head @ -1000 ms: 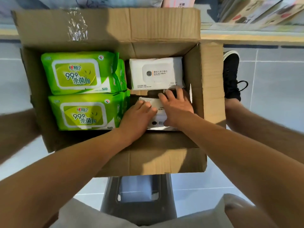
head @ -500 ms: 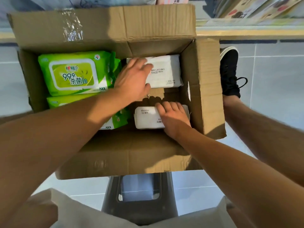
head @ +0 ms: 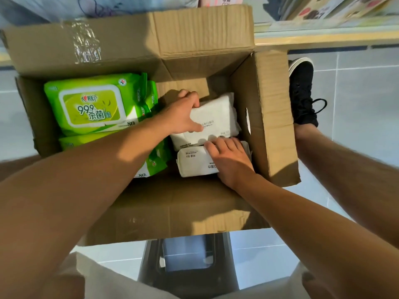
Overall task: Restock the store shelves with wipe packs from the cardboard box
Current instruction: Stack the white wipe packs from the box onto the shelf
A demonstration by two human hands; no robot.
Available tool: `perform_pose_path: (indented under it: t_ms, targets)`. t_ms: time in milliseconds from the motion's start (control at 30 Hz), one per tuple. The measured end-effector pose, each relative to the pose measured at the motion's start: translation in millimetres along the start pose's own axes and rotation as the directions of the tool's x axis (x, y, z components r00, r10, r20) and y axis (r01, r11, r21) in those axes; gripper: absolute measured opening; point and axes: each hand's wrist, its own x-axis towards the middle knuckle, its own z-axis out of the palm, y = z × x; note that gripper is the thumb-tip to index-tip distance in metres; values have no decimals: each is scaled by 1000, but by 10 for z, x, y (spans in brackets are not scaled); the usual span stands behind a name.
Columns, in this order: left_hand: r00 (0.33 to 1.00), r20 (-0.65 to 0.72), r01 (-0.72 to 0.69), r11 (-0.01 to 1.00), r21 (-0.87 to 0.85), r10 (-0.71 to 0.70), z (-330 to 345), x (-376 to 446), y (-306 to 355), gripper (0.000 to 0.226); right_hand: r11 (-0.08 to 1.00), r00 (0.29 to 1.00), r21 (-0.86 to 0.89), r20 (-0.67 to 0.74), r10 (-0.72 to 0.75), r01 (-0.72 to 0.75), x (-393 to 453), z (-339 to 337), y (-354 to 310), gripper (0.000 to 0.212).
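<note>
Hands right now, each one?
Left hand: gripping the far white wipe pack.
Right hand: laid on the near white wipe pack; grip unclear.

Black laced shoe (head: 302,93) on pale floor tiles (head: 356,100) at right; dark plastic stool (head: 187,264) at bottom centre.

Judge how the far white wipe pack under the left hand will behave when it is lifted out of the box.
The far white wipe pack looks soft: its film puckers, so it will probably sag slightly. The left hand spans only one end, so the free end may droop. The smooth wrapper may be a little slippery.
</note>
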Motion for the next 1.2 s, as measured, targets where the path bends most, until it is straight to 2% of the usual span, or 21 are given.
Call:
perform_pose_path:
  t_ms: [67,133,167,233,267,400,500,633,767,867,1000,1200]
  targets:
    - [998,39,51,996,-71,-48,56,87,47,67,1000,1000,0,7,2,-2,0,2,5,89]
    - [991,68,113,994,8,-113,61,173,61,81,1000,1000,-3,-3,2,-2,4,-11,2,88]
    - [986,92,132,988,75,-139,44,208,48,95,1000,1000,-6,-6,2,-2,6,-12,-8,88]
    - [975,158,131,976,174,-159,21,265,39,120,1000,1000,-7,-24,2,-2,-6,21,17,89]
    - [971,173,125,968,218,-164,5,284,61,124,1000,999,-8,-38,0,-1,-8,32,38,90]
    - [974,170,80,925,371,-152,-22,282,173,109,1000,1000,16,-25,-19,19,-15,17,61,93]
    - [989,135,8,930,367,-62,-13,242,215,103,999,1000,16,-12,-28,29,14,-16,75,97]
    - [999,29,-25,927,375,15,4,66,268,91,999,999,9,18,-33,33,34,-115,64,96]
    - [990,-135,9,924,382,46,-107,-193,314,101,1000,1000,-28,-29,-5,4,-85,-286,2,93]
    - [970,-241,50,938,342,36,-378,-436,412,99,999,996,-41,-85,20,-24,-240,-485,-69,92]
    - [926,-374,74,947,312,50,-801,-855,551,98,998,983,-43,-180,43,-51,-510,-805,-201,93]
    - [823,-566,95,967,237,58,-1388,-1620,648,100,995,945,-17,-317,85,-95,-893,-1296,-413,97]
